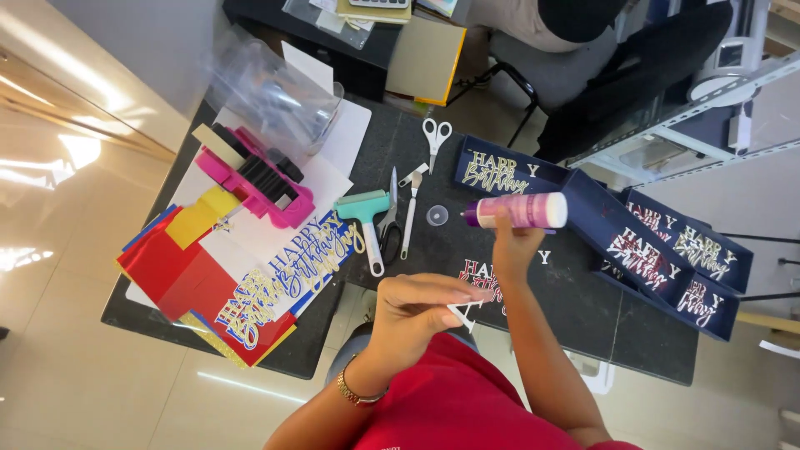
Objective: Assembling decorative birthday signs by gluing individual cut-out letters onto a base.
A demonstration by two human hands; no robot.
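Note:
My left hand [412, 312], with a gold bracelet at the wrist, pinches a small white cut-out paper letter [463, 313] above the near table edge. My right hand [512, 246] holds a white and pink glue bottle [523, 210] sideways, its purple nozzle pointing left, just above and beyond the letter. On the black table [575, 308] below my hands lies a red and white cut-out greeting [482, 275], partly hidden. A small clear cap [437, 216] lies left of the bottle's nozzle.
Navy trays of finished lettered cards [658, 254] line the right side, and one navy card [500, 173] lies behind the bottle. Scissors [435, 137], a teal roller [367, 218] and thin tools [408, 212] lie mid-table. Coloured paper sheets [196, 267] and a pink tool [254, 179] fill the left. Another person [633, 67] sits beyond.

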